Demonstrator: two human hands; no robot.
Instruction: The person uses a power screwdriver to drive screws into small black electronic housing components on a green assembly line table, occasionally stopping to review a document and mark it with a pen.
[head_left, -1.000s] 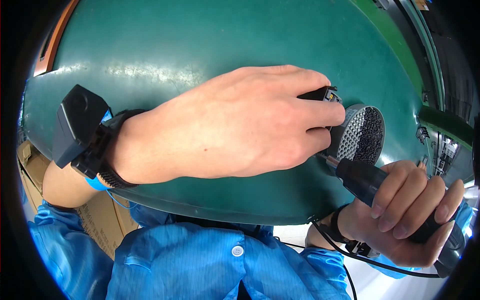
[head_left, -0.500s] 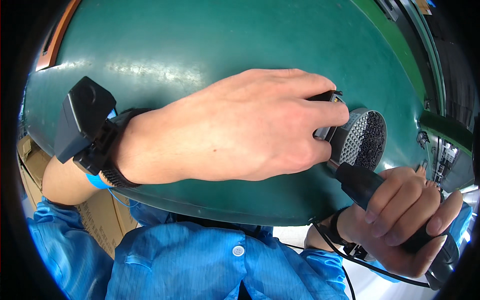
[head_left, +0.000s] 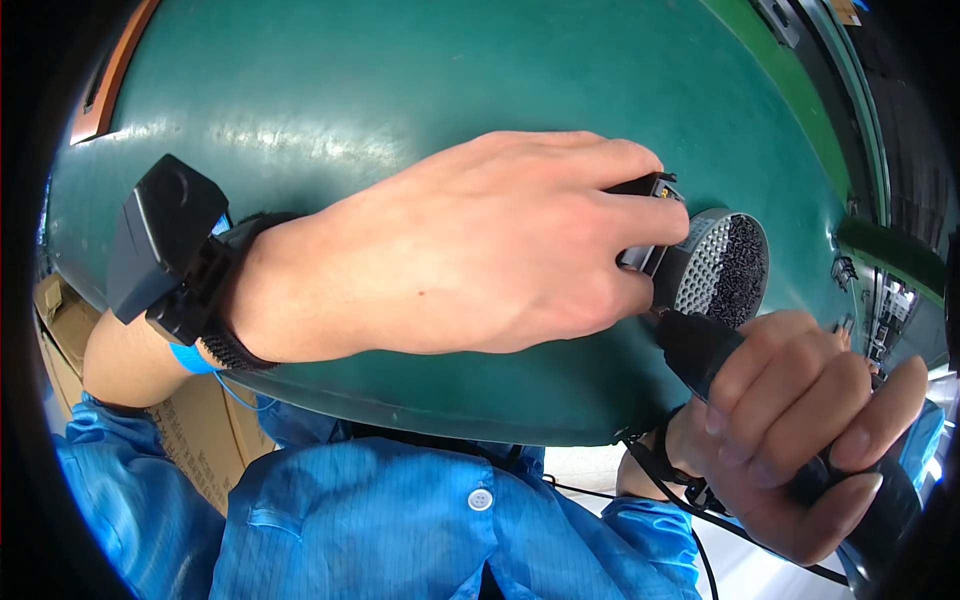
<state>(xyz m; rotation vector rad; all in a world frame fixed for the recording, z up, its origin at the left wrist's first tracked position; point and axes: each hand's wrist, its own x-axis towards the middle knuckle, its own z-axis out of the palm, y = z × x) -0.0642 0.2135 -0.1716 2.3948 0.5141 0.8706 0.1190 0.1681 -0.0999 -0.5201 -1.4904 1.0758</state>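
Observation:
My left hand [head_left: 530,240] lies palm down over the bench, fingers wrapped round a small black and silver device [head_left: 645,186] that is mostly covered by them. In my right hand [head_left: 800,430] is a black electric screwdriver [head_left: 700,348], gripped round its body. Its nose points up and left, close to the fingertips of my left hand; where the bit ends is hidden. Just right of the device sits a round grey screw tray [head_left: 712,272], with a dimpled plate on one side and a heap of small dark screws [head_left: 742,262] on the other.
The bench has a green mat [head_left: 400,80] with a curved near edge. An orange-brown frame [head_left: 115,75] stands at the far left. A black cable [head_left: 720,518] runs below my right wrist. Cardboard boxes [head_left: 205,440] are at lower left; dark equipment lines the right side.
My right hand and the screwdriver have shifted slightly up and left, with the screwdriver's nose closer to the device. My left hand has moved slightly up and left.

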